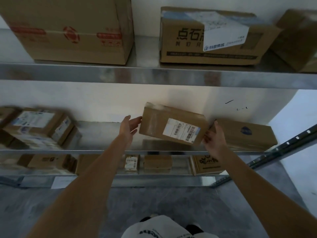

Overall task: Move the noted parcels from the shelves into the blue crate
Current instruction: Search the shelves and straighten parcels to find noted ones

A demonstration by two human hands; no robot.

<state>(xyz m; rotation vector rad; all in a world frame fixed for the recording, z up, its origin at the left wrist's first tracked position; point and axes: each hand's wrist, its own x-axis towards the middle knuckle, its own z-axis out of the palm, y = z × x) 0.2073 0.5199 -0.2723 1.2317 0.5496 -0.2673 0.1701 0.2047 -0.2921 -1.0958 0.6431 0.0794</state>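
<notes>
Parcel (173, 125) sat tilted above middle shelf (103, 151), white barcode label on front, print too small to read. Left hand (129, 125) lay with straight fingers against parcel's left end; right hand (213, 137) had fingers curled round its lower right corner. Just right of it, flat box (247, 134) with dark blue round logo. Left, blurred stack of labelled boxes (36, 127). Upper shelf (154, 74) carried big carton (72, 30) with red markings and carton (211, 36) printed "点石", rest covered by white label.
</notes>
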